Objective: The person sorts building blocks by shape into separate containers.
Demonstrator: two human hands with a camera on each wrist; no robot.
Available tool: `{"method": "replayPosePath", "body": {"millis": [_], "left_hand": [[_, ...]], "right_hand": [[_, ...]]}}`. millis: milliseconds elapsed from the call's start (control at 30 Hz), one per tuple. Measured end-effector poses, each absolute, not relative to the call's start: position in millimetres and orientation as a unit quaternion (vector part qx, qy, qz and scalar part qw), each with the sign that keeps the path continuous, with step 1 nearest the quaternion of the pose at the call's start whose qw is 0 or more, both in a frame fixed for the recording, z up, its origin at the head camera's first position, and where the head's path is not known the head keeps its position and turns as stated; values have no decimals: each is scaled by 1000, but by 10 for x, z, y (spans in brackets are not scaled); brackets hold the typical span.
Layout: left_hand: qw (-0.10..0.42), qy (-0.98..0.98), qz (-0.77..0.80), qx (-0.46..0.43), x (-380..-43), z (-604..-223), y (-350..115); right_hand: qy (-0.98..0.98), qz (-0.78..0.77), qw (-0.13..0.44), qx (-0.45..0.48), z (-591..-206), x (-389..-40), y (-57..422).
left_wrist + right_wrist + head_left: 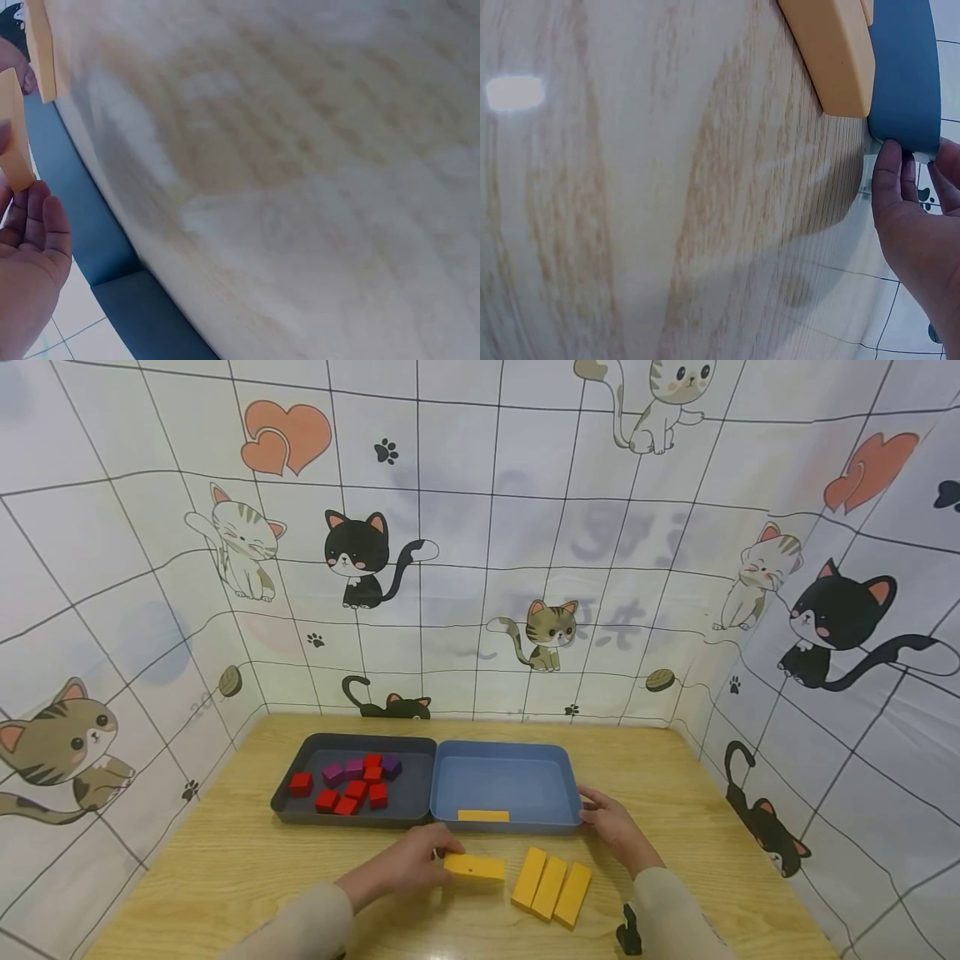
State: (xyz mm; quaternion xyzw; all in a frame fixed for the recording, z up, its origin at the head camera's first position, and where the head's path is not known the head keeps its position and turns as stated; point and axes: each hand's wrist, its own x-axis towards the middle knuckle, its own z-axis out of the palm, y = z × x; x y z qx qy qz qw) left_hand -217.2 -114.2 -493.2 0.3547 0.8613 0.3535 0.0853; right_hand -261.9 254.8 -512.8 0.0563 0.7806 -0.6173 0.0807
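Note:
My left hand (pixel 422 858) holds a yellow block (pixel 476 867) by its left end, just in front of the two trays. In the left wrist view the thumb and fingers pinch the same yellow block (pixel 13 135). At the right end of the blue tray (pixel 572 777), my right hand (pixel 611 827) grips the tray's wall; the right wrist view has its fingers (pixel 889 176) and thumb at the corner of the blue tray (pixel 906 97). Inside that tray another yellow block (pixel 483 816) lies along the front wall.
Three yellow blocks (pixel 551 887) lie side by side on the wooden table (pixel 262 877), between the hands. A dark grey tray (pixel 296 814) adjoins the blue one on the left and contains several red cubes (pixel 356 791) and purple cubes (pixel 333 773). Cat-patterned cloth (pixel 465 527) surrounds the table.

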Motion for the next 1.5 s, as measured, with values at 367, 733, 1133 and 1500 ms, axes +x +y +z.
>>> {"method": "replayPosePath", "body": {"millis": [367,733,1133,1500], "left_hand": [[52,873,365,318,-2295,-4825,-1136],[22,878,391,274,-2465,-4747,-1116],[19,886,394,242,-2694,-4726,-1033],[18,900,359,246,-2884,-4721,-917]], "right_hand": [[781,-617,82,56,-5125,-2616,2554],[775,-624,85,52,-5112,-2611,2547],[776,-624,81,50,-5142,-2633,2563],[780,-619,80,52,-5142,-2637,2563]]}}
